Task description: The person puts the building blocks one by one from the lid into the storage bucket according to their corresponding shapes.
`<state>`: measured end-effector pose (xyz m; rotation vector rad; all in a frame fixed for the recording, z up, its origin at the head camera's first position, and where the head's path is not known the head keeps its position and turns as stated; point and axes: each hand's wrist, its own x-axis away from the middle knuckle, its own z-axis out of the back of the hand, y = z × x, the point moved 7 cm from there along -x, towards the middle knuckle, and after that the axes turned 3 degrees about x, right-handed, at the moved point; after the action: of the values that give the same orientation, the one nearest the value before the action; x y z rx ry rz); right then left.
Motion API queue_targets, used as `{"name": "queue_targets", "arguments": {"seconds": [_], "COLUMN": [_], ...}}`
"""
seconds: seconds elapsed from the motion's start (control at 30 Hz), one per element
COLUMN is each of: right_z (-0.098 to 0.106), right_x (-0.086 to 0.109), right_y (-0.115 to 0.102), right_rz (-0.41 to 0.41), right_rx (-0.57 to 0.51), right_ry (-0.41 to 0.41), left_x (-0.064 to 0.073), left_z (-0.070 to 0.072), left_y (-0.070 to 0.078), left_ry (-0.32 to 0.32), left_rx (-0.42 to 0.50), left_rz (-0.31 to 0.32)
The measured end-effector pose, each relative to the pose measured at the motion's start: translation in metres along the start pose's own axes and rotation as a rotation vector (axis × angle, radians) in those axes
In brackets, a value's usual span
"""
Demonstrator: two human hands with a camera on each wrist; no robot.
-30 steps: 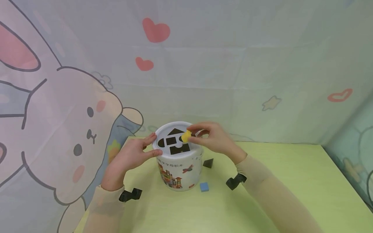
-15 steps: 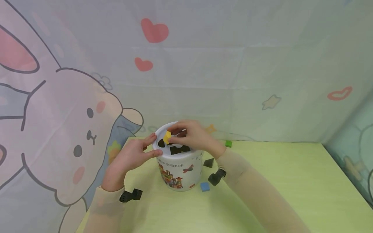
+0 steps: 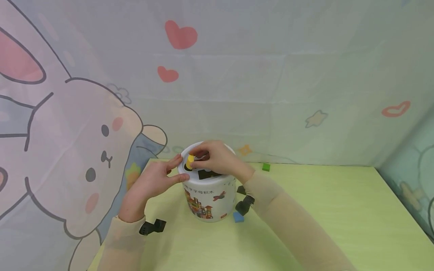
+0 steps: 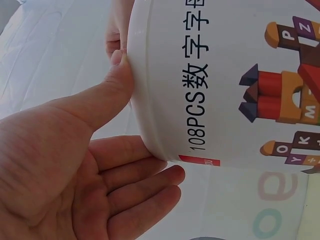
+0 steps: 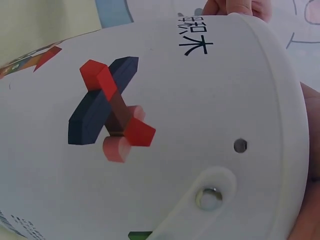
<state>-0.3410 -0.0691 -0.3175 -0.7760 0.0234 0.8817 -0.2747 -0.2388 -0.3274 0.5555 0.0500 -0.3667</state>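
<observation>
A white bucket (image 3: 210, 205) printed with toy-block pictures stands on the table, its lid (image 3: 194, 175) cut with dark shaped holes. My left hand (image 3: 156, 180) grips the left side of its rim, thumb toward the front. In the left wrist view, the left hand (image 4: 55, 145) has its thumb on the rim and its fingers spread along the edge of the bucket (image 4: 220, 85). Between thumb and fingers, my right hand (image 3: 218, 158) pinches a small yellow block (image 3: 190, 161), held upright at the rounded hole on the lid's left. That hand hides much of the lid.
On the table (image 3: 322, 210), a blue block (image 3: 238, 217) lies by the bucket's base and a dark block (image 3: 241, 190) is partly behind the right wrist camera. A green block (image 3: 266, 167) lies at the back edge. Behind hangs a printed cloth (image 3: 254, 75).
My right hand has carried the yellow block leftward across the lid to the rounded hole. The green block has come into sight behind the arm. My left hand stays on the rim.
</observation>
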Motion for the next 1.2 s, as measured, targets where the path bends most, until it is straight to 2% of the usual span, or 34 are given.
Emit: {"name": "queue_targets", "arguments": {"seconds": [0.5,0.7,1.0,1.2], "right_z": [-0.0061,-0.0048,-0.0035,0.0009], "right_x": [-0.004,-0.0026,-0.0012,0.0025], "right_y": [-0.0029,-0.0034,-0.0063,-0.0013], "right_rz": [0.04,0.024,0.047,0.029], "right_rx": [0.026,0.023,0.039,-0.011], "right_ry": [-0.04,-0.035,-0.027,-0.004], "left_x": [0.0012,0.001,0.0005,0.0005], "left_z": [0.0012,0.002,0.0009,0.0005], "left_y": [0.0008,0.0006,-0.0002,-0.0001], "left_ry": [-0.005,-0.007,-0.016,-0.01], "left_rx": [0.007,-0.003,0.025,0.029], "left_rz": [0.004,0.009,0.004,-0.002]}}
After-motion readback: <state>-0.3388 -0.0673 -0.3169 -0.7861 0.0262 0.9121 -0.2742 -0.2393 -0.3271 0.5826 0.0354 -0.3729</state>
